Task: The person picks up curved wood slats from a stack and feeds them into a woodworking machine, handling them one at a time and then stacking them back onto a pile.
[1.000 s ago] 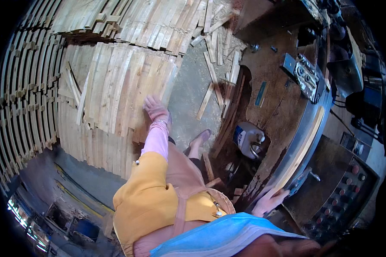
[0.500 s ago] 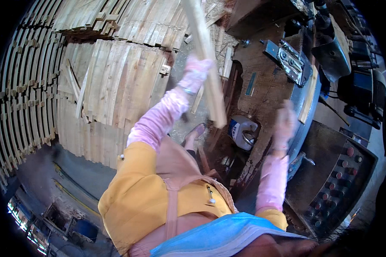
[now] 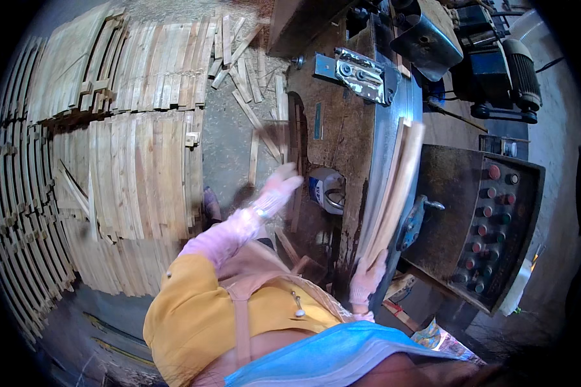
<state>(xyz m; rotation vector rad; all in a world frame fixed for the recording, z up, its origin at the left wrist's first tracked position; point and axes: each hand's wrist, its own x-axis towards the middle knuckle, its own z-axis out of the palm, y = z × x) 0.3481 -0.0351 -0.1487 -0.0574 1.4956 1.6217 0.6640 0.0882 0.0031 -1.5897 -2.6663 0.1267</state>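
My right hand [image 3: 369, 277], in a pale pink glove, is closed round the near end of a wooden strip [image 3: 399, 193]. The strip lies lengthwise on the metal bed of a machine [image 3: 361, 216], and a narrower piece of wood seems to run along its left side. Out over the gap left of the machine, my left hand [image 3: 283, 180] is gloved too and a little blurred. Its fingers stretch out with nothing in them. A white jug [image 3: 326, 191] with a handle sits just beyond it, on the machine's lower side.
Stacks of wooden strips [image 3: 132, 174] fill the left side. Loose offcuts [image 3: 255, 122] are strewn over the floor ahead. A metal guide block [image 3: 366, 77] is fixed on the machine, with a motor [image 3: 519, 74] beyond. A panel of coloured buttons [image 3: 490, 226] stands to the right.
The wooden strip that my left hand held up is now on the machine bed. My left hand has let go and come lower; my right hand has moved back toward me and grips the near end.
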